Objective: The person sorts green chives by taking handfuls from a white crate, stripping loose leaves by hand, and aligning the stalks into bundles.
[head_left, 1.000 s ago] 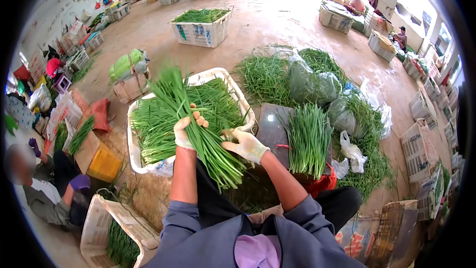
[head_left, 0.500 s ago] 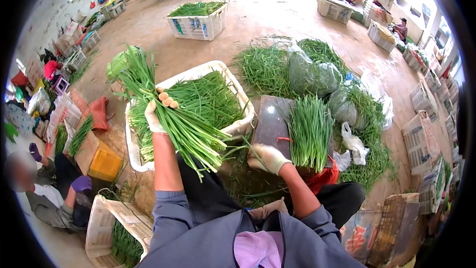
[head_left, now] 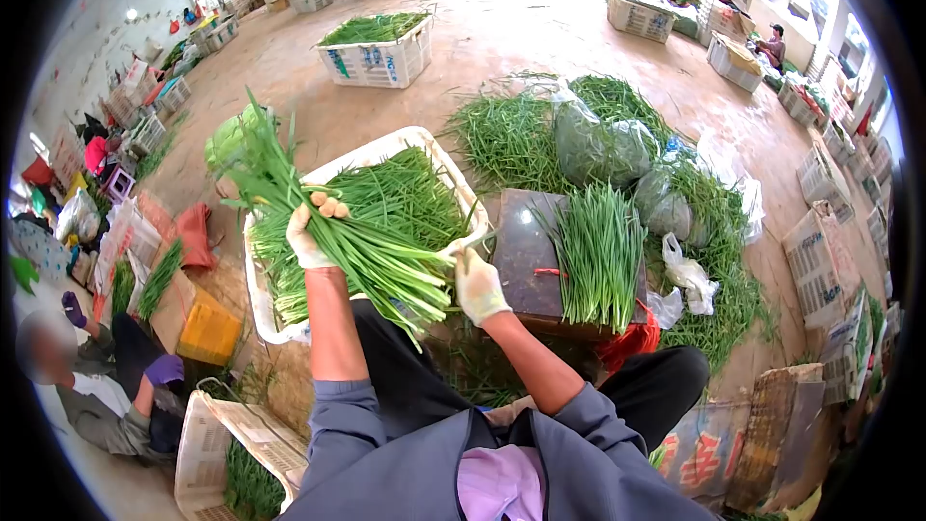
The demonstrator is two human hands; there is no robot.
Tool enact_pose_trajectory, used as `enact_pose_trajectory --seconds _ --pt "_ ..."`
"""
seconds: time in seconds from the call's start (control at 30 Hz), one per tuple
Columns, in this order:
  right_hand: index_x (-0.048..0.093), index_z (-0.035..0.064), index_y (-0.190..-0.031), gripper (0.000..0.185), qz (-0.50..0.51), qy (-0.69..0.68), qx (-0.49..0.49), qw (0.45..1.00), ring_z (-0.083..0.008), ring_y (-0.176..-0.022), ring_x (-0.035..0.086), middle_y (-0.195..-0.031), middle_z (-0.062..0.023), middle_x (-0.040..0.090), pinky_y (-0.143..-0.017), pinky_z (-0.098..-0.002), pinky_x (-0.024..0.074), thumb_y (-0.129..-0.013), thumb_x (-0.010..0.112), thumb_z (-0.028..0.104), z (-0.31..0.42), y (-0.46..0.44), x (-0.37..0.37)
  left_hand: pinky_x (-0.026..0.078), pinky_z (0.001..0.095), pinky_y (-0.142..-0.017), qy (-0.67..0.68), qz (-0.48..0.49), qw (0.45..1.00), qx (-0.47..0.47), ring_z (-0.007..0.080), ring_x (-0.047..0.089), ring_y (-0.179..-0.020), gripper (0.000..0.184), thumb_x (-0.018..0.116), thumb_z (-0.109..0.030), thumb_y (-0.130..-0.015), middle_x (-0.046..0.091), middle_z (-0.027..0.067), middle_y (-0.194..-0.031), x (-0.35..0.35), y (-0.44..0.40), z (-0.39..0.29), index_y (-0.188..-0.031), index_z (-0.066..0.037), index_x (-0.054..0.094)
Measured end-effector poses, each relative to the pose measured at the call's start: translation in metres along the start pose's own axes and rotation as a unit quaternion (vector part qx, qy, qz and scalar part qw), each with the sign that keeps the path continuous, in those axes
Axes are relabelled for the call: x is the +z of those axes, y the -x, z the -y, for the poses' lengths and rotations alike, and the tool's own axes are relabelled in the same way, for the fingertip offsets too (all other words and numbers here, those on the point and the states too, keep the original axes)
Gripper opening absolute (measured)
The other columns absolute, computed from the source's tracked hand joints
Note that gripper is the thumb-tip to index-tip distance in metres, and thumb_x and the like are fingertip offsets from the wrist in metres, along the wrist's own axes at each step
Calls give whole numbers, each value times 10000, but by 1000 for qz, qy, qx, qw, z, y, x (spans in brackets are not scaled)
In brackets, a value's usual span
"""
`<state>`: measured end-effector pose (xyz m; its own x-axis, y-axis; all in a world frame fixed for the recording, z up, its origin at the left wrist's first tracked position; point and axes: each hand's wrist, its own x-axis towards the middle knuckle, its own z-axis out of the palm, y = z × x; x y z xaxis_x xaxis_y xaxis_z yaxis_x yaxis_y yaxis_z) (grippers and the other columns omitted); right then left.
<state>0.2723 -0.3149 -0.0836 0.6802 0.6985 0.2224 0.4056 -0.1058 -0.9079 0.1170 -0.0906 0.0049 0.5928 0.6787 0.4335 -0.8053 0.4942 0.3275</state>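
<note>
My left hand (head_left: 311, 233), in a white glove with bare fingertips showing, is closed around a thick bunch of garlic chives (head_left: 386, 265). The leaves point up and left, the pale stem ends down and right. At those stem ends is my gloved right hand (head_left: 479, 285), its fingers pinched together; what is between them is too small to make out. Under the bunch stands a white crate (head_left: 256, 285) full of chives (head_left: 405, 193). To the right, a neat bundle of chives (head_left: 603, 251) lies on a dark box (head_left: 523, 256) with a red tie beside it.
Loose chives (head_left: 502, 140) and plastic bags (head_left: 598, 150) lie beyond the box, with red strings (head_left: 622, 347) at its near corner. Another filled crate (head_left: 381, 63) stands farther off. A co-worker in purple gloves (head_left: 164, 370) sits at left near a yellow-sided carton (head_left: 207, 328).
My right hand has moved up and left, from beside the dark box to the stem ends of the bunch. My left hand keeps its hold on the chives.
</note>
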Motion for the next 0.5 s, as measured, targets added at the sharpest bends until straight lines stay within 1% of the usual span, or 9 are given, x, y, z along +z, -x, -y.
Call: enact_pose_trajectory --seconds 0.03,0.1,0.13,0.17,0.3,0.33,0.43,0.47,0.5 --pt "654 27 -1086 229 32 14 75 997 -285 -841 684 -885 -186 689 -771 -385 511 -1006 521 195 -18 2 -3 458 354 -775 -4 -10 1000 15 163 572 -789 388 698 -107 -834 637 25 -957 5 2 -5 -1202 -66 580" --pt "652 21 -1089 207 99 30 33 994 -357 -739 657 -831 -192 667 -719 -421 523 -975 560 167 -44 16 -17 455 345 -777 11 3 1000 15 155 572 -790 413 704 -101 -823 636 23 -961 -1 1 -18 -1213 -77 571" --pt "657 18 -1084 209 94 -36 32 994 -239 -653 660 -814 -152 675 -637 -374 523 -986 542 161 -46 20 -25 454 343 -776 18 -3 1000 25 150 570 -792 452 714 -98 -812 627 16 -957 -5 1 -21 -1234 -82 552" --pt "649 29 -1116 215 125 -112 185 968 -121 -568 586 -776 -99 667 -538 -301 478 -997 525 157 -48 15 -30 450 341 -778 14 4 999 35 144 568 -795 469 714 -100 -816 616 9 -944 -9 1 -23 -1249 -78 537" --pt "447 51 -1402 468 150 -354 190 903 -81 -464 446 -965 -75 657 -427 -248 376 -986 570 227 -1 -1 -29 447 338 -788 30 21 999 28 139 566 -799 436 704 -102 -829 608 4 -939 -8 3 -15 -1232 -72 541" --pt "358 64 -1465 545 178 -312 194 913 -60 -467 421 -923 -26 602 -405 -236 322 -984 560 221 26 -3 -31 445 336 -791 29 28 999 31 138 566 -802 423 700 -103 -834 610 4 -943 -8 2 -11 -1226 -71 543" --pt "550 18 -1278 410 228 -252 200 919 -95 -489 498 -812 -45 621 -431 -268 372 -957 605 267 36 -1 -20 443 336 -791 38 33 998 36 139 570 -814 410 696 -104 -836 620 10 -955 -6 1 -6 -1218 -71 552" --pt "550 18 -1278 410 231 -252 200 918 -95 -489 498 -812 -45 621 -431 -268 372 -957 605 267 28 0 -20 442 335 -791 50 58 997 30 143 574 -825 387 676 -110 -853 631 20 -967 -6 0 -7 -1219 -65 559" --pt "608 25 -1163 308 223 -218 166 935 -98 -479 498 -756 -42 607 -429 -276 370 -957 600 253 16 6 -23 442 335 -791 49 57 997 33 143 574 -825 387 676 -110 -853 631 20 -967 -6 0 -10 -1219 -65 559"
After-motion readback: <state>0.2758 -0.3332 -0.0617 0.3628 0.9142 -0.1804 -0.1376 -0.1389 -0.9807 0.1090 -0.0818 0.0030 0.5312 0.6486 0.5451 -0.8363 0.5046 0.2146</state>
